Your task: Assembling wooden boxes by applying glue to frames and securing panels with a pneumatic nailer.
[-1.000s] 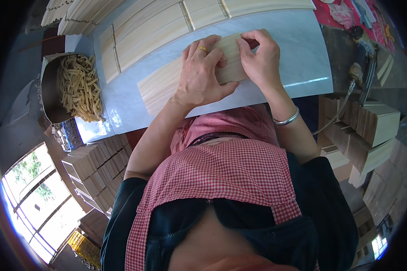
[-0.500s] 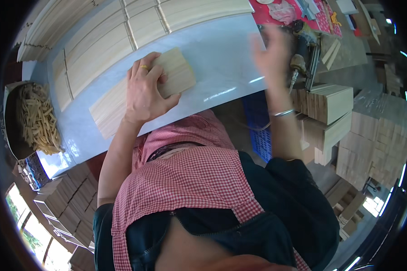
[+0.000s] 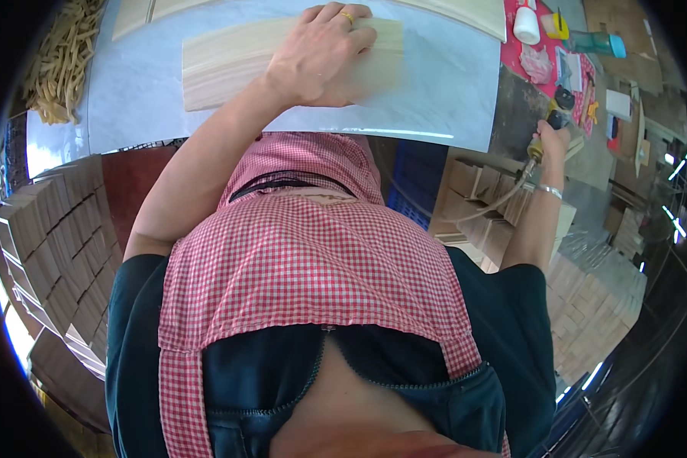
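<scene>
My left hand point(image 3: 324, 57), with a ring on one finger, lies across a pale wooden board point(image 3: 229, 61) on the bluish-white tabletop point(image 3: 450, 69). Its fingers bend over the far side of the board, holding it; the board's right end is smeared by motion. Off to the right, past the table's edge, my right hand point(image 3: 553, 143) is wrapped round an air-powered tool point(image 3: 537, 150) with a dark head and a yellowish body. A pale hose point(image 3: 504, 200) runs from the tool down toward the left. The tool's exact kind is hard to make out.
More pale boards point(image 3: 473, 11) lie along the table's far side. Wood strips point(image 3: 61, 57) fill a container at far left. A white bottle point(image 3: 526, 24), pink cloth point(image 3: 537, 64) and teal bottle point(image 3: 599, 43) sit at upper right. Stacked wood point(image 3: 61, 237) stands at lower left.
My right hand, blurred in reach before, now grips the air tool farther right. The board under my left hand lies straighter across the view, and the whole view has shifted.
</scene>
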A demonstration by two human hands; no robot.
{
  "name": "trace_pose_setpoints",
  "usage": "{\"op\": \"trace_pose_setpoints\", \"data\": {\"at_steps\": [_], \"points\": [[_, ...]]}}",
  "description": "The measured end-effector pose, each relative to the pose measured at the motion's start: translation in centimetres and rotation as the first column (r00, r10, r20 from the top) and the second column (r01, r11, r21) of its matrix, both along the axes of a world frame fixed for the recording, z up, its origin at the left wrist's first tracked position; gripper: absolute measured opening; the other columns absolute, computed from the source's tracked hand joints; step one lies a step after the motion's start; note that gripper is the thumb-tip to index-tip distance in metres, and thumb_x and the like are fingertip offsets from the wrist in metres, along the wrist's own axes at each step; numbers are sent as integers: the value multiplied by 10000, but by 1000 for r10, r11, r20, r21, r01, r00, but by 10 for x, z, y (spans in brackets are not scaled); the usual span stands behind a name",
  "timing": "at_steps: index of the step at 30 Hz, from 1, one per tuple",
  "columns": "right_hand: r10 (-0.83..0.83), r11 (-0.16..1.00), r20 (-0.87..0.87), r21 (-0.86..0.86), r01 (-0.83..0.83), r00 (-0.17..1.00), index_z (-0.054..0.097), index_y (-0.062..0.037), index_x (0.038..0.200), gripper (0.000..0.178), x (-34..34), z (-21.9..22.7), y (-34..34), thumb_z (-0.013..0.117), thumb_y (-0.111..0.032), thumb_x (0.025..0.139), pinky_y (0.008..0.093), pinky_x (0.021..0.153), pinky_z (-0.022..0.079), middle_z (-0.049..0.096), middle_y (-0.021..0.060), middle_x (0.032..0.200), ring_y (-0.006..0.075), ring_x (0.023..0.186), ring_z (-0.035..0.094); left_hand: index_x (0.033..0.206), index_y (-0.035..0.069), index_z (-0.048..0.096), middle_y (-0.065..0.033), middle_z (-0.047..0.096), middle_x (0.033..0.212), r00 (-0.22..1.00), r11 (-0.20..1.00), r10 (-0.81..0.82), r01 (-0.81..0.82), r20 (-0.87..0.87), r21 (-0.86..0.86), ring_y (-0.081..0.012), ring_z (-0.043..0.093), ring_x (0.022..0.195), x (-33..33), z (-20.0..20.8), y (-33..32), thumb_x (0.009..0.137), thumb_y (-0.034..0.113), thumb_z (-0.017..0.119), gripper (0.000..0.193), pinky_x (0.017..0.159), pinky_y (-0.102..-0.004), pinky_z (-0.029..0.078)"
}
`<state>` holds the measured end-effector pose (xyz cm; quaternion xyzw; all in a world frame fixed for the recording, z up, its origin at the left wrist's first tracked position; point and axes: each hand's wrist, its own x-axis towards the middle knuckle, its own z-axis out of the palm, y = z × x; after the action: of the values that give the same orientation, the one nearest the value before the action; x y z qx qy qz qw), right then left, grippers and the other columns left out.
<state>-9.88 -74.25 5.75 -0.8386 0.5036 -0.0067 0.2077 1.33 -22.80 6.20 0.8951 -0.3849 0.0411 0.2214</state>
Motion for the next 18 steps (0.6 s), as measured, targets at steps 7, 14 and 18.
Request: {"op": "trace_pose_setpoints", "data": {"at_steps": [7,14,18], "points": [[133,980,408,82,-181,903,646,56,1017,321,-33,99,211,794,-177,853,229,458,447,634,56,649,116,464,556,1060,31,635,-178,561,1352,996,996,-80,79,-27,-42,-348,535,1210,7,-9,6,748,449,775,540,1087,-470,397],[350,811,336,359,-462,875,683,14,955,172,-54,123,302,741,-145,926,208,446,396,572,1,601,82,460,482,1110,14,650,-205,571,1311,918,962,-26,131,-396,240,-355,551,1177,16,24,-6,767,474,763,584,1065,-474,408],[419,781,310,356,-513,853,683,11,948,158,-50,122,314,735,-137,934,209,438,392,574,1,605,78,460,474,1109,17,651,-203,573,1298,908,965,-29,135,-417,226,-355,552,1163,15,25,-4,764,468,766,579,1053,-472,413]]}}
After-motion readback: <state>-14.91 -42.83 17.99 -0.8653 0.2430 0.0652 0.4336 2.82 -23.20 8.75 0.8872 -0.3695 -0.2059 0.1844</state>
